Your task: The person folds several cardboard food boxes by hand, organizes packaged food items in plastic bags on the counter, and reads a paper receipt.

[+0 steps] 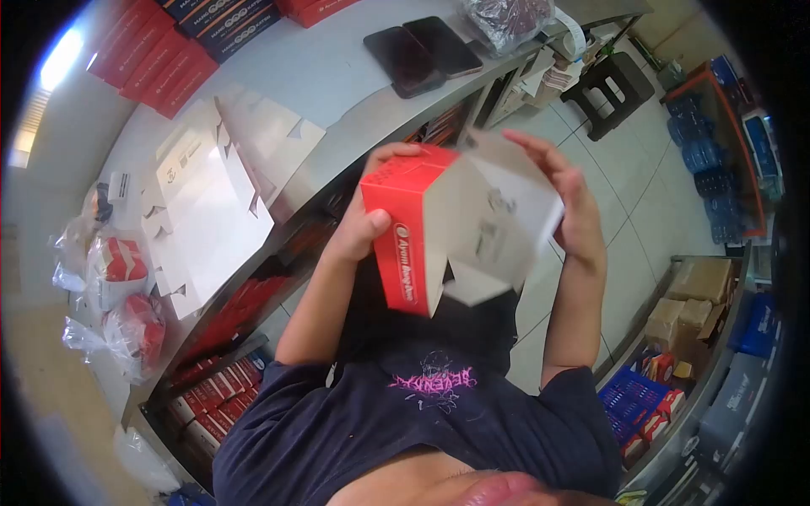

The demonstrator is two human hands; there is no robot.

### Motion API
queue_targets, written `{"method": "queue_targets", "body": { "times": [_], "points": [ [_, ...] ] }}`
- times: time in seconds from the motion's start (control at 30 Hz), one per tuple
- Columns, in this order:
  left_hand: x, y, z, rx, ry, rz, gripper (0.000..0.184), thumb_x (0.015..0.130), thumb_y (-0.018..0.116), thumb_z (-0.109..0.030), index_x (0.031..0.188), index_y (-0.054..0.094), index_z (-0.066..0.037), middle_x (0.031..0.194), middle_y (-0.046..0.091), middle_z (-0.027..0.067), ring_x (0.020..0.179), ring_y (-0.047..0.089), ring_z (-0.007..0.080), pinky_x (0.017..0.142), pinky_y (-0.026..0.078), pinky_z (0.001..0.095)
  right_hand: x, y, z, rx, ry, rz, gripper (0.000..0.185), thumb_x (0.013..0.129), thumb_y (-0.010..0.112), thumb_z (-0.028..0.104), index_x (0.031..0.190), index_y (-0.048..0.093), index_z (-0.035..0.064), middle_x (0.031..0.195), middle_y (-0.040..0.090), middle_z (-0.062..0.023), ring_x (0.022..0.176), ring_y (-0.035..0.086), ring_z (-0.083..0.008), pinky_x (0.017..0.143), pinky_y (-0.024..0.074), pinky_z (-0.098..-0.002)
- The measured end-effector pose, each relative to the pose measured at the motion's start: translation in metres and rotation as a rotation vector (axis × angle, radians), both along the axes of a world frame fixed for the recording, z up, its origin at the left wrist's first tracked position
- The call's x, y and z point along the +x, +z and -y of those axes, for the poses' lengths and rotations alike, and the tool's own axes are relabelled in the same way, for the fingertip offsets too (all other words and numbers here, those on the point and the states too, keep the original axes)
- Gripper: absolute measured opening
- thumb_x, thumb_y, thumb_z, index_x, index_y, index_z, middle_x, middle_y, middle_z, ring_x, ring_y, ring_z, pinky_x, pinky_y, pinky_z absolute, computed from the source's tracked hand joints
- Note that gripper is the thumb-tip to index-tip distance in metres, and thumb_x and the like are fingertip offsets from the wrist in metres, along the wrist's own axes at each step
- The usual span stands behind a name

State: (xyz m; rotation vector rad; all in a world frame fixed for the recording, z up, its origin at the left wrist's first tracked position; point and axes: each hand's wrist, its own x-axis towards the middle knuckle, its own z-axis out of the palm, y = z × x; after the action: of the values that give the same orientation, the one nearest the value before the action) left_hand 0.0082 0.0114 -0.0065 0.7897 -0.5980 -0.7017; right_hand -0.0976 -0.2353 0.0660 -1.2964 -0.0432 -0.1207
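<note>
Box work, state: red box held in the air, just off the front edge of the surface, in front of my shirt. Red end and lettered side stand square to each other, so I judge the body partly formed. Pale flap hangs wide open on the right, blurred; the box is not yet closed. Inner corners, locked or loose: cannot tell.

Left hand grips the box, thumb on the red side, fingers over the far end. Right hand lies along the flap's outer edge, fingers extended; pinching or only pressing, cannot tell.

Left to do, by my reading: this flap, then the white blank, flat and unfolded along the front edge. A second sheet lies flat beside it, touching or overlapping, unclear which. Red box stack stands by the back edge.

Room: bare surface shows between the second sheet and two phones, which sit close to the front edge toward the far end. Bagged packs occupy the near left corner. Tiled floor opens beyond my right hand; stool well apart. Tightest side, I judge: the left forearm, near the front edge.
</note>
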Motion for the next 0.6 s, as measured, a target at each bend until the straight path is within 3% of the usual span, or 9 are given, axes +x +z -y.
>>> {"method": "queue_targets", "body": {
  "times": [0.07, 0.1, 0.17, 0.3, 0.37, 0.43, 0.5, 0.57, 0.6],
  "points": [
    [-0.007, 0.006, -0.001, 0.110, 0.174, 0.188, 0.099, 0.070, 0.090, -0.043, 0.145, 0.038, -0.007, 0.141, 0.047, 0.0120, 0.134, 0.050, 0.0252, 0.112, 0.041, 0.0397, -0.004, 0.011, -0.023, -0.662, -0.107, 0.199, 0.041, 0.092, 0.057, -0.005, 0.131, 0.067, 0.0046, 0.131, 0.067, -0.0131, 0.118, 0.066, -0.0222, 0.097, 0.0529, -0.0333],
    [-0.010, 0.009, -0.002, 0.116, 0.171, 0.183, 0.099, 0.070, 0.090, -0.043, 0.145, 0.038, -0.007, 0.141, 0.047, 0.0120, 0.134, 0.050, 0.0252, 0.112, 0.041, 0.0397, -0.003, 0.012, -0.030, -0.657, -0.108, 0.193, 0.041, 0.092, 0.057, -0.005, 0.131, 0.067, 0.0046, 0.131, 0.067, -0.0131, 0.118, 0.066, -0.0222, 0.097, 0.0529, -0.0333],
    [-0.013, 0.014, -0.003, 0.303, 0.224, 0.511, 0.106, 0.064, 0.095, -0.035, 0.147, 0.036, -0.008, 0.143, 0.044, 0.0119, 0.135, 0.048, 0.0246, 0.111, 0.041, 0.0388, -0.001, 0.013, -0.036, -0.846, -0.114, 0.208, 0.042, 0.087, 0.055, -0.009, 0.120, 0.074, 0.0078, 0.131, 0.068, -0.0123, 0.115, 0.068, -0.0234, 0.095, 0.0539, -0.0334],
    [-0.002, 0.009, -0.017, 0.271, 0.232, 0.598, 0.112, 0.055, 0.099, -0.033, 0.146, 0.041, -0.007, 0.145, 0.040, 0.0129, 0.135, 0.047, 0.0269, 0.109, 0.043, 0.0415, 0.004, 0.003, -0.012, -0.643, -0.076, 0.263, 0.050, 0.082, 0.050, -0.017, 0.113, 0.078, 0.0099, 0.131, 0.067, -0.0166, 0.112, 0.070, -0.0292, 0.094, 0.0545, -0.0352],
    [-0.004, 0.024, -0.017, 0.320, 0.277, 0.714, 0.108, 0.051, 0.100, -0.035, 0.143, 0.048, -0.009, 0.143, 0.040, 0.0166, 0.135, 0.047, 0.0320, 0.108, 0.045, 0.0429, 0.005, 0.011, -0.015, -0.699, -0.018, 0.248, 0.051, 0.081, 0.048, -0.018, 0.113, 0.078, 0.0095, 0.132, 0.066, -0.0166, 0.113, 0.069, -0.0301, 0.095, 0.0546, -0.0361],
    [-0.017, 0.036, -0.007, 0.557, 0.438, 0.972, 0.104, 0.050, 0.100, -0.036, 0.139, 0.053, -0.011, 0.140, 0.040, 0.0196, 0.135, 0.047, 0.0361, 0.108, 0.045, 0.0436, 0.005, 0.018, -0.022, -0.751, 0.034, 0.228, 0.052, 0.081, 0.047, -0.019, 0.113, 0.078, 0.0090, 0.133, 0.066, -0.0167, 0.114, 0.069, -0.0309, 0.095, 0.0548, -0.0370],
    [-0.020, 0.032, 0.000, 0.555, 0.486, 0.930, 0.101, 0.048, 0.100, -0.036, 0.136, 0.056, -0.013, 0.136, 0.043, 0.0190, 0.133, 0.048, 0.0379, 0.107, 0.046, 0.0464, 0.007, 0.022, -0.030, -1.015, 0.046, 0.336, 0.050, 0.083, 0.054, -0.012, 0.123, 0.074, 0.0110, 0.139, 0.063, -0.0164, 0.123, 0.065, -0.0313, 0.099, 0.0536, -0.0386],
    [-0.014, 0.017, 0.000, 0.447, 0.535, 0.866, 0.103, 0.047, 0.100, -0.035, 0.136, 0.054, -0.011, 0.134, 0.046, 0.0168, 0.133, 0.048, 0.0363, 0.107, 0.046, 0.0490, 0.004, 0.025, -0.029, -0.859, 0.064, 0.295, 0.048, 0.085, 0.059, -0.006, 0.128, 0.071, 0.0103, 0.143, 0.060, -0.0181, 0.128, 0.062, -0.0319, 0.102, 0.0525, -0.0405],
    [-0.014, 0.005, 0.000, 0.331, 0.450, 0.530, 0.090, 0.066, 0.094, -0.043, 0.139, 0.052, -0.010, 0.135, 0.051, 0.0155, 0.135, 0.049, 0.0330, 0.108, 0.045, 0.0482, 0.001, 0.025, -0.028, -0.699, 0.087, 0.250, 0.047, 0.087, 0.063, 0.000, 0.133, 0.068, 0.0095, 0.147, 0.056, -0.0199, 0.133, 0.059, -0.0326, 0.105, 0.0514, -0.0424]
  ]
}}
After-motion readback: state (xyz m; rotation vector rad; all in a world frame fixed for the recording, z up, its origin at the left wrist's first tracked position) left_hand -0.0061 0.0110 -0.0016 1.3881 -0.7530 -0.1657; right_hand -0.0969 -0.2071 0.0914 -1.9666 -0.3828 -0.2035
